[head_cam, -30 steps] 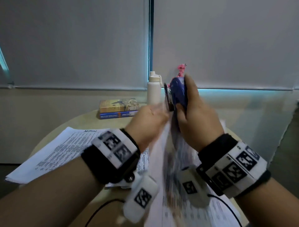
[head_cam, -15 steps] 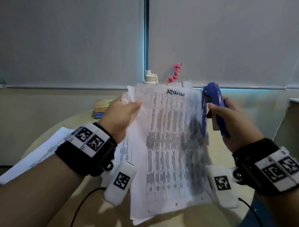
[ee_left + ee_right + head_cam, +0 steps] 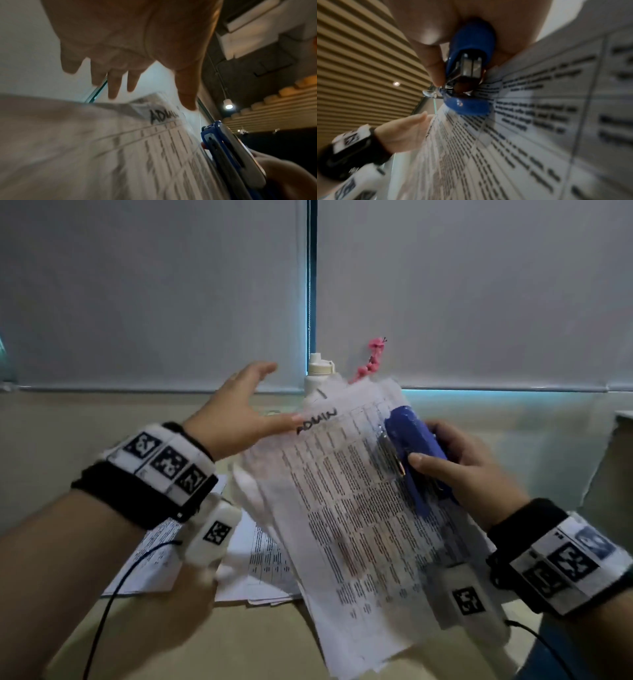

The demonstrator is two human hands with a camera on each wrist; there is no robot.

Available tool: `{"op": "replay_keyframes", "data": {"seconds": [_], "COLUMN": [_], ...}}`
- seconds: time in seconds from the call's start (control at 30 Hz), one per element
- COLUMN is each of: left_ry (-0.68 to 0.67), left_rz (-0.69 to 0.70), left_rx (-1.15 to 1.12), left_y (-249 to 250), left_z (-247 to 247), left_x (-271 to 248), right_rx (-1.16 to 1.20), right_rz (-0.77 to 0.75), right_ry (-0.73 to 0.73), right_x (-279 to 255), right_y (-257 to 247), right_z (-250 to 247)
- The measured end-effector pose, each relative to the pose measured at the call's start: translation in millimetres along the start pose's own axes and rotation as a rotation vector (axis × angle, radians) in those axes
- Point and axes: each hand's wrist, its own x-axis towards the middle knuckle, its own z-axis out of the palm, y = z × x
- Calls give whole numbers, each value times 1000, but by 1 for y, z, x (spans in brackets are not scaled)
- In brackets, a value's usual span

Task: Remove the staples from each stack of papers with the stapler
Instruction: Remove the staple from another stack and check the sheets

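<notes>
The right hand (image 3: 469, 470) is curled round the blue stapler (image 3: 416, 453), thumb laid along its side, and the stapler lies against the right edge of the raised stack of papers (image 3: 352, 518). The right wrist view shows what the head view cannot: the stapler's (image 3: 471, 56) metal channel end-on and its rounded blue lower lip resting on the printed sheet (image 3: 530, 135), while a fingertip sits beside the metal front. The left wrist view shows the stapler's (image 3: 228, 155) slotted underside, smooth glossy plastic with a pale metal strip.

The left hand (image 3: 236, 412) is spread with fingers straight, holding nothing; its thumb tip reaches the top left corner of the stack, by the handwritten word ADMIN. From the left wrist, the hand (image 3: 130, 44) hangs over that corner with the fingers apart, clear of the sheet (image 3: 85, 148).

The stack is thin white paper printed with ruled tables of small text, tilted, its pages fanned loose at the lower left. Beneath it, more printed sheets (image 3: 260, 563) lie flat on a smooth tan table (image 3: 239, 642).

Beyond the stack stand a white bottle (image 3: 318, 378) with a cap and a sprig of pink flowers (image 3: 371, 357). Behind them hang plain grey roller blinds (image 3: 137, 289), split by a bright blue-green gap. The wrist views alone show a ribbed, slatted tan ceiling (image 3: 359, 54) and a small round lamp (image 3: 228, 104).
</notes>
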Motion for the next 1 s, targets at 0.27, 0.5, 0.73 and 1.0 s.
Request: {"op": "replay_keyframes", "data": {"seconds": [0.27,0.5,0.73,1.0], "left_ry": [-633,-616,-627,-510], "left_rz": [-208,-250,-271,-191], "left_rx": [-409,-502,-629,-540], "left_y": [29,21,21,25], "left_z": [6,11,15,21], "left_x": [14,12,7,3], "right_rx": [-357,-874,-903,-799], "right_rz": [-90,-224,-247,-224], "right_ry": [-167,12,38,114], "right_x": [0,-6,-4,-4], "right_y": [-29,-33,-28,-18], "right_z": [16,26,34,49]}}
